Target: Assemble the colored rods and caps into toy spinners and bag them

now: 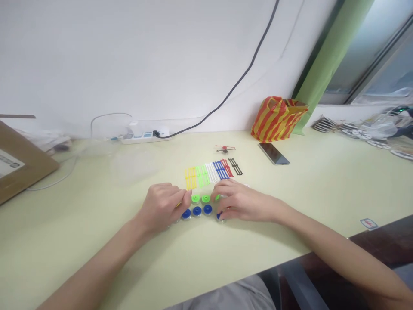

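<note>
Two rows of small clear round pieces lie on the table, one with bright green tops (205, 198) and a nearer one with blue tops (197, 211). At the right end of the blue row, my right hand (237, 201) has its fingers closed on a blue-topped round piece (220, 217), set slightly apart from the others. My left hand (164, 206) rests curled at the left end of the rows, covering some pieces there. What its fingers hold, if anything, is hidden. Just beyond the rows lie small plastic sticks (213, 172) grouped by colour: yellow, green, white, blue, red and black.
Behind the sticks lie thin red and black pieces (225, 149). A phone (274, 153) and a striped bag (274, 120) are at back right. A cardboard box (22, 168) stands left. A power strip (145, 135) with a black cable (232, 90) sits by the wall.
</note>
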A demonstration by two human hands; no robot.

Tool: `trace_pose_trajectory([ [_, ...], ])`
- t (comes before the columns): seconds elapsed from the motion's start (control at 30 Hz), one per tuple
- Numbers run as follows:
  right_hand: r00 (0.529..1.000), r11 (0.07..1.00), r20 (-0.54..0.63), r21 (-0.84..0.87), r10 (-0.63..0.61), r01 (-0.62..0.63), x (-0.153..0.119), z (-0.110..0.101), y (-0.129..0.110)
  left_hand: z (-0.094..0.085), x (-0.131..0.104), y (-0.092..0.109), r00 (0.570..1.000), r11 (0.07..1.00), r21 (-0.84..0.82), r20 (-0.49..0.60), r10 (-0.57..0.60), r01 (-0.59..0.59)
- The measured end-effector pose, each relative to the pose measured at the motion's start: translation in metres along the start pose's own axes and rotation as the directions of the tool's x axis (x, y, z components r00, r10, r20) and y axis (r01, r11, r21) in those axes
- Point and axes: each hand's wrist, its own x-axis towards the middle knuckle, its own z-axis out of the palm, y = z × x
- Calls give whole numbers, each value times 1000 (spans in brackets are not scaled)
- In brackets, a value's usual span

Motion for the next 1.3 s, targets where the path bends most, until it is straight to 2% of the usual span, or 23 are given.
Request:
trace_pose_trajectory([
  [0.07,998,994,-68,108,3,4,0,-7,-2,-1,0,2,1000,998,-56,6,-27,27],
  [0.13,972,982,-231,191,47,-2,4,-13,-4,-2,2,6,998,993,-104,24,-57,59],
  [0.23,849,963,-504,271,157,-17,16,-14,-4,0,4,13,996,992,-107,60,-63,70],
  [0.3,784,946,-580,322,223,-31,27,-11,-5,3,5,17,995,993,-87,78,-70,77],
  [0.33,775,938,-582,345,246,-38,32,-9,-6,4,4,18,994,993,-79,76,-84,90],
  [0.47,791,925,-549,377,270,-53,46,0,-10,7,1,16,984,983,-51,5,-179,179],
  [0.6,764,909,-577,415,291,-33,45,6,-12,5,0,14,978,979,-10,-55,-203,202],
  [0.7,746,902,-589,429,312,-38,39,13,-12,5,0,15,986,986,1,7,-166,166],
  [0.83,759,907,-570,417,314,-61,33,23,-12,10,-2,16,984,992,28,126,-122,119],
  [0.97,783,927,-563,373,265,-45,33,26,-11,12,-3,15,985,993,48,132,-112,106],
  [1.03,776,945,-584,322,237,-45,32,22,-3,11,-3,14,987,993,40,110,-117,113],
  [1.1,721,962,-650,260,239,-84,28,13,13,8,-1,13,988,991,36,80,-132,129],
  [1.2,577,952,-763,173,291,-251,16,-2,53,5,1,12,986,987,53,52,-156,153],
  [1.27,536,907,-775,111,335,-407,5,-7,83,3,1,11,986,986,63,51,-159,156],
  [1.3,542,878,-757,84,364,-471,0,-8,96,3,1,11,986,986,65,56,-155,151],
])
